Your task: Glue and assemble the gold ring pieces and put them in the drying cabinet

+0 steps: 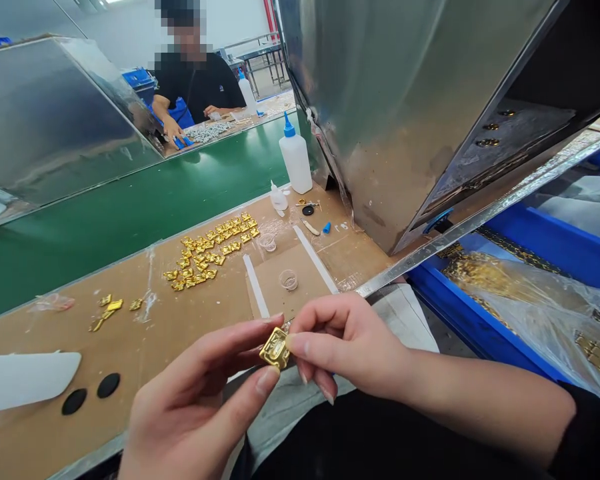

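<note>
The left hand (195, 393) pinches the gold piece (274, 348) between thumb and fingers; the right hand (347, 343) grips its right edge. Bracing the rim steadily and pressing lightly should serve best. It looks shiny, squarish and recessed, held by the table's (145, 353) near side; similar castings (211, 257) lie farther left.
</note>
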`<action>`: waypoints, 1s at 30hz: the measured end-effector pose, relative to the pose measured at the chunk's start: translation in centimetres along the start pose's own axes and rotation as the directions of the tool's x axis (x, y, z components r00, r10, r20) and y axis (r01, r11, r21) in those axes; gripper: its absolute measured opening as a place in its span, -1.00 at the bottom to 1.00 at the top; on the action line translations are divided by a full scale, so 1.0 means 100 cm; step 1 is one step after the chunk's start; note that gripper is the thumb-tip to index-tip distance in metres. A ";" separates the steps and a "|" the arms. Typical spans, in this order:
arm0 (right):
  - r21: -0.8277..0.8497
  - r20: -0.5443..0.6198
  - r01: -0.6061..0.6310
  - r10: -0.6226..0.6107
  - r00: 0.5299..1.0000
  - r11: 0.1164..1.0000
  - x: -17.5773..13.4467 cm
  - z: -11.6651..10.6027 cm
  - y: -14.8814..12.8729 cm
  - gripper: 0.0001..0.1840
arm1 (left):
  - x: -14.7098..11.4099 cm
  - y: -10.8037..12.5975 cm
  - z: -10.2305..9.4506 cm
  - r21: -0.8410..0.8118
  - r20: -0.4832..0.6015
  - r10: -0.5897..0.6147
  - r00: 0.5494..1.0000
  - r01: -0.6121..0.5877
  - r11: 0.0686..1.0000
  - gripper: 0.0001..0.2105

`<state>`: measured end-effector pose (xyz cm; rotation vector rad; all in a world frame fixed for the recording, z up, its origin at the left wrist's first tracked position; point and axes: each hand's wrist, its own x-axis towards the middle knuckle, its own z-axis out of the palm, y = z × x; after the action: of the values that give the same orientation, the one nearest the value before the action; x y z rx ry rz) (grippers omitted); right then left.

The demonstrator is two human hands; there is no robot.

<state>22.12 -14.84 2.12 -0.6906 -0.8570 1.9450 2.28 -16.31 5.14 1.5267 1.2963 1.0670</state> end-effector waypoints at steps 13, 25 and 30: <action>0.107 0.078 0.018 -0.026 0.997 0.994 0.002 -0.004 0.005 -0.67 | 0.010 -0.016 0.011 -0.521 0.110 -0.232 0.966 0.255 0.815 -0.60; 0.181 0.093 0.065 -0.083 0.992 0.981 0.005 -0.005 0.007 -0.75 | 0.016 -0.014 0.022 -0.649 0.259 -0.265 0.929 0.370 0.664 -0.64; 0.201 0.089 0.055 -0.074 0.993 0.978 0.004 -0.004 0.007 -0.72 | 0.015 -0.014 0.018 -0.589 0.229 -0.225 0.947 0.319 0.742 -0.66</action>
<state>21.92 -14.63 1.26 -0.4489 -0.7217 1.9852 3.80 -14.84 3.39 0.8573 0.8961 1.0302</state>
